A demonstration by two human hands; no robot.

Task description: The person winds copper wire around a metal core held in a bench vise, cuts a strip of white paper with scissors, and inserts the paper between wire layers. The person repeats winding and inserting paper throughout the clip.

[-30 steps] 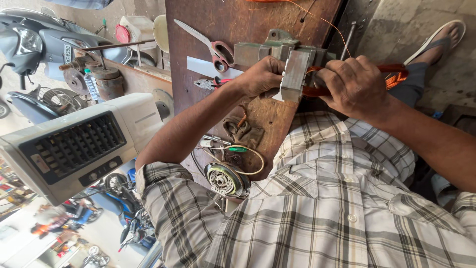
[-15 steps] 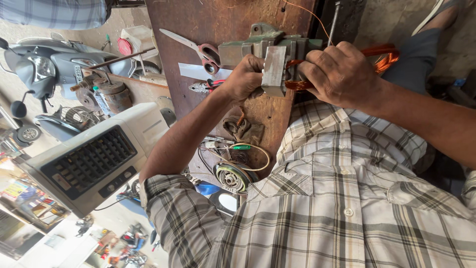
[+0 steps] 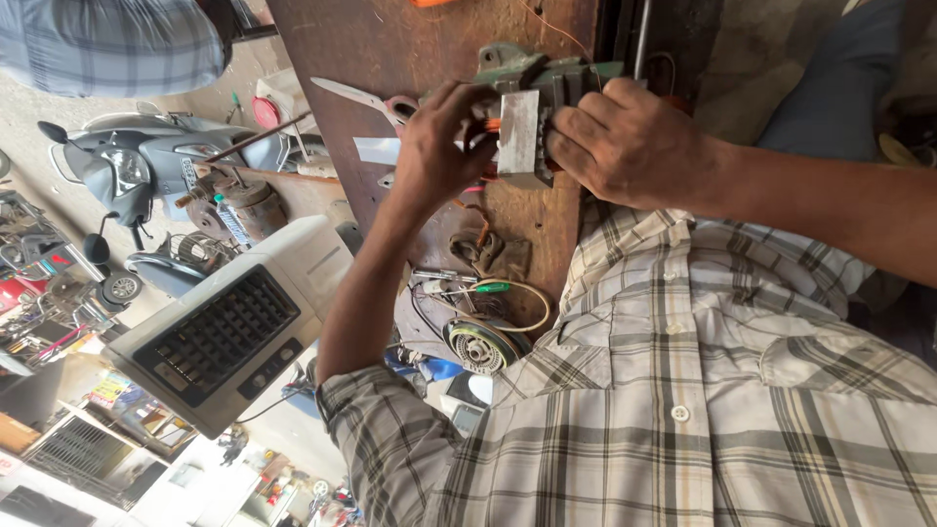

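A grey-green metal motor body with a pale laminated block (image 3: 519,132) lies on a worn brown wooden bench (image 3: 410,49). My left hand (image 3: 439,146) pinches its left side, fingertips at a bit of orange-copper winding. My right hand (image 3: 630,146) is closed over its right side and hides what lies beneath. A thin orange wire (image 3: 556,29) runs up from the motor. Scissors with pink handles (image 3: 366,98) lie just left of my left hand.
Below the motor lie rusty metal bits (image 3: 488,256), a wire loop with a green tip (image 3: 493,289) and a round wound coil (image 3: 478,344). A white vented appliance (image 3: 224,332), a scooter (image 3: 137,166) and another person's checked clothing (image 3: 107,39) are at the left.
The view has closed in on the motor. Both hands stay on it; my left fingers have shifted further onto the block. The red tool handles by my right hand no longer show.
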